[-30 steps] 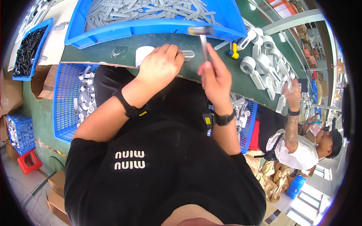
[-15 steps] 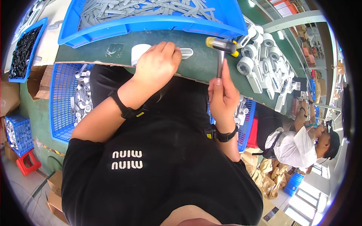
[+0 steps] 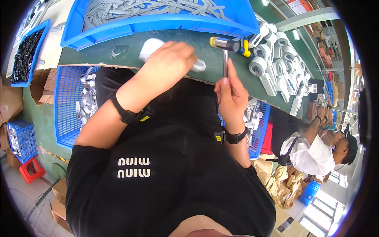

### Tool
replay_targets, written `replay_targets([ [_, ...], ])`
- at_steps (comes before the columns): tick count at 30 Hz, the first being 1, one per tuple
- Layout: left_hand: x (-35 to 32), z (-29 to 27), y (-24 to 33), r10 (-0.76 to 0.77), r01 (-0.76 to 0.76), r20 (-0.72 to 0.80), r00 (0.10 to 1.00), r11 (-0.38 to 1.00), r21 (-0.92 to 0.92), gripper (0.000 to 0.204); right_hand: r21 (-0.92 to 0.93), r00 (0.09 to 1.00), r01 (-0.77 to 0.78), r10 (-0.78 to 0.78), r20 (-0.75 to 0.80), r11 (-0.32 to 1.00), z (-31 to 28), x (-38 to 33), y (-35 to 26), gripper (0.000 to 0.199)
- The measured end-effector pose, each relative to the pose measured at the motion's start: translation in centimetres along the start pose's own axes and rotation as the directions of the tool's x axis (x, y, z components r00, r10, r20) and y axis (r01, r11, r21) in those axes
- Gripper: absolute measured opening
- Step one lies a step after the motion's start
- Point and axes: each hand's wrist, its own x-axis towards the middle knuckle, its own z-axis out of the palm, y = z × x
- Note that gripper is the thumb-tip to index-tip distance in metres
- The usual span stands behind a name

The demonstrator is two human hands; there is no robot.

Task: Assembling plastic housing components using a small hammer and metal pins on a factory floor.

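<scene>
Head view, left to right: at nine o'clock a blue basket (image 3: 65, 106) of grey parts sits below the desk (image 3: 98, 51) edge. At twelve o'clock a blue bin (image 3: 158, 23) of grey strips lies on the desk. Just under it the left hand (image 3: 169, 65) presses down, fingers curled over a white part (image 3: 152, 47) lying flat on the green surface. At one o'clock the right hand (image 3: 231, 94) is clenched round the handle of a hammer (image 3: 225, 49), head up over the desk. White rollers (image 3: 272, 59) lie at two o'clock.
</scene>
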Motion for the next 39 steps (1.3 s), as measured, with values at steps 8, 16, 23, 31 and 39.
replay_targets([
  [8, -2.2, -1.8, -0.9, -0.091, 0.085, -0.013, 0.996, 0.969, -0.232, 0.022, -0.050, 0.997, 0.050, -0.047, 0.058, 0.997, -0.3, -0.6, 0.0, 0.048],
  [16, -3.1, 1.0, -1.7, -0.324, 0.235, -0.201, 0.925, 0.900, -0.367, 0.021, -0.059, 0.981, 0.191, -0.189, 0.032, 0.980, -0.9, 0.2, -2.1, 0.051],
  [23, -3.2, 2.2, -1.6, -0.209, 0.109, -0.331, 0.920, 0.949, -0.294, 0.019, -0.033, 0.991, 0.130, -0.129, 0.040, 0.991, 2.3, 0.7, -0.8, 0.055],
  [31, -3.5, 2.5, -1.9, -0.192, 0.096, -0.351, 0.916, 0.957, -0.272, 0.018, 0.157, 0.990, 0.041, -0.019, -0.143, 0.987, 2.5, 0.9, -2.4, 0.056],
  [39, -3.8, 3.1, -2.0, -0.183, 0.092, -0.379, 0.907, 0.965, -0.244, 0.019, -0.290, 0.982, 0.185, -0.191, 0.008, 0.939, 1.8, 2.0, -3.0, 0.056],
])
